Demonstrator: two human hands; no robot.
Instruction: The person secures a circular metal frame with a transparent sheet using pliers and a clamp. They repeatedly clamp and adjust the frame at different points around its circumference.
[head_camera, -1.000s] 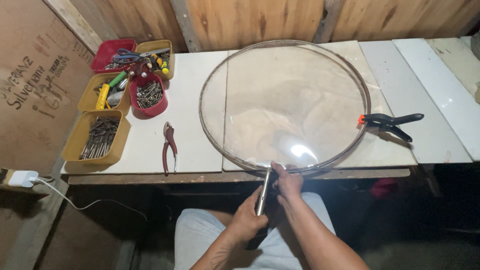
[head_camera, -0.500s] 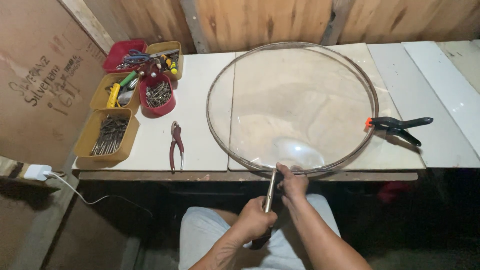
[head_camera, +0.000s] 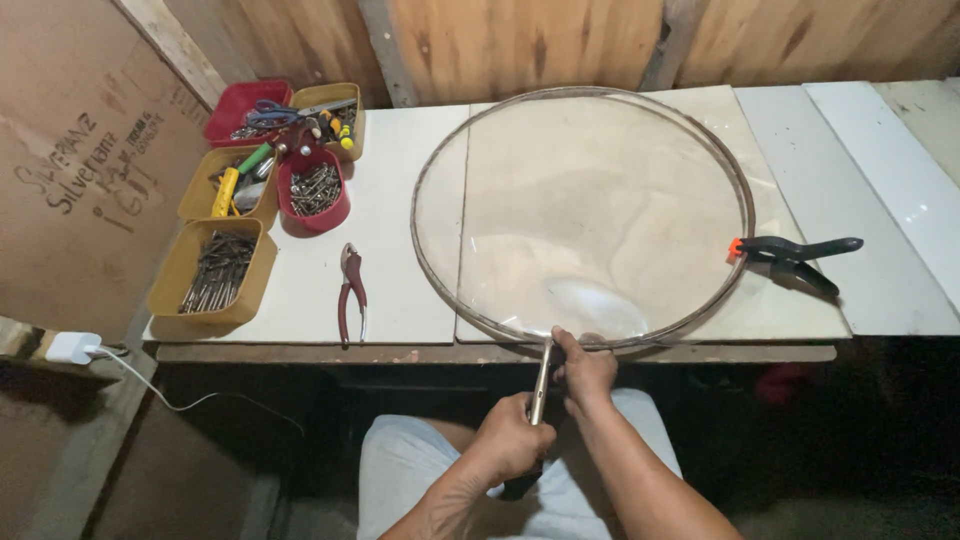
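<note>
The left hand (head_camera: 515, 438) sits at six o'clock in the head view, fist wrapped tight around the lower part of a slim metal tool (head_camera: 541, 382) that stands almost upright, its dark handle end hidden under the fist; the tool's tip meets the near edge of a large round hoop (head_camera: 434, 275) covered by clear plastic sheet (head_camera: 600, 210); the right hand (head_camera: 585, 372) lies just at one o'clock of the left, fingers curled and pinching at the hoop's rim right beside the tool, thumb pointing toward twelve o'clock; whether it grips the rim or the film alone I cannot tell; the hoop lies flat on the white table (head_camera: 395, 190), filling the centre, its near arc reaching the table's front edge; a glare patch shines on the sheet just at twelve o'clock of the hands; at three o'clock of the hoop a black spring clamp (head_camera: 795, 253) with orange tips bites the rim; at nine o'clock of the hoop, well apart from it, red-handled pliers (head_camera: 350, 290) lie on the table; further toward ten o'clock stand yellow bins (head_camera: 165, 290) and a red bowl (head_camera: 325, 215) holding nails, screws and small tools; a white plug (head_camera: 70, 347) with its cable hangs at eight o'clock below the table; the person's pale shorts (head_camera: 400, 465) show beneath the hands.
</note>
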